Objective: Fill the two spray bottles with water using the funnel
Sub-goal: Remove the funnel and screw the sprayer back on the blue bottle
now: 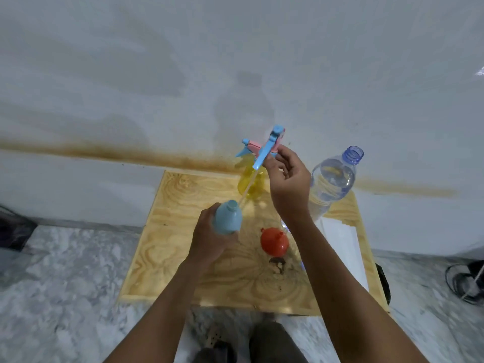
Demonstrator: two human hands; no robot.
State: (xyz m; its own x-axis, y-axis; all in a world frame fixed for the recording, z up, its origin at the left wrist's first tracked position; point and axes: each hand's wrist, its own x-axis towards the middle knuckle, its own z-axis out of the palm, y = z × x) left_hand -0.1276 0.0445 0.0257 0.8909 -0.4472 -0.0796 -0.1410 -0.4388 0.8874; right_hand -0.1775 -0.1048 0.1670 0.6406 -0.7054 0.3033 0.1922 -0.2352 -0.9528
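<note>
From the head view, the left hand (209, 239) gripped the blue spray bottle (227, 217) above the wooden board (167, 231), its neck open. The right hand (288, 184) pinched the blue-and-pink spray head (264, 148), lifted clear, dip tube (247, 188) trailing down toward the neck (tip just beside it). The red funnel (274, 241) lay on the board; the yellow spray bottle (248, 183) and uncapped water bottle (332, 182) stood behind.
</note>
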